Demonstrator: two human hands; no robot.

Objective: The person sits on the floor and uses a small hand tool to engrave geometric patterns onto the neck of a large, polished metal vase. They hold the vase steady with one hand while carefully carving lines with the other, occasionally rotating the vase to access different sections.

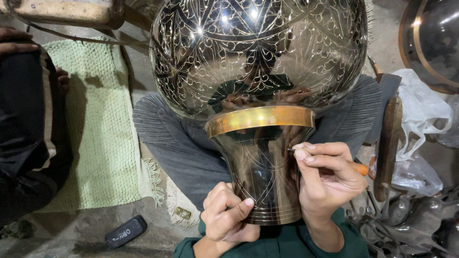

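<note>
The big engraved metal vase [260,95] fills the middle, its round body blocking any way straight ahead; the left hand [225,215] and right hand [325,179] crowd its flared neck. Rightward, a wooden handle [385,143], a plastic bag [420,124] and dark metal pieces [406,220] close the floor. Leftward, the green mat [95,124] lies open between the lap and another person's dark-clad leg [28,124]; a small black case [125,231] sits on bare floor nearby.

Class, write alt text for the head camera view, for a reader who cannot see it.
A large, shiny engraved metal vase with a brass band lies across a seated person's lap. The left hand grips its flared neck near the rim, and the right hand presses a thin orange-handled engraving tool to the neck. A pale green woven mat lies alongside.
</note>
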